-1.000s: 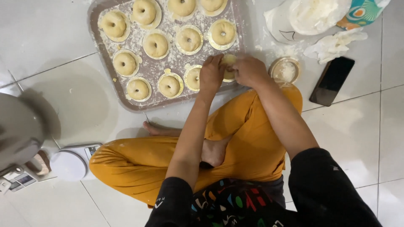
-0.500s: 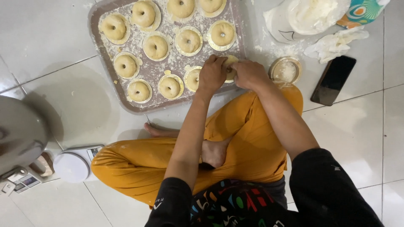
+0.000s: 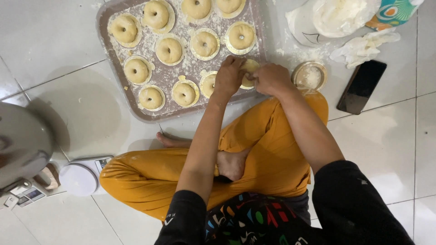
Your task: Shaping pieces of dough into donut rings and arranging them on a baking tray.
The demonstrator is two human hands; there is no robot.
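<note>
Dough ring (image 3: pixel 249 68) at tray (image 3: pixel 105 54) near-right corner, mostly hidden; left hand (image 3: pixel 229 75) & right hand (image 3: pixel 271 78) fingers pinch it, fingertips not visible.

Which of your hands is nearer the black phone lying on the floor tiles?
Right. The right hand is at the tray's near corner, on the dough ring, with only a small floured lid between it and the phone. The left hand sits farther away, over the tray.

My hands meet on a dough ring (image 3: pixel 249 68) at the tray's (image 3: pixel 103 27) near edge. A phone (image 3: pixel 361 86) lies right; a scale (image 3: pixel 79 178) sits left of my knee.
</note>
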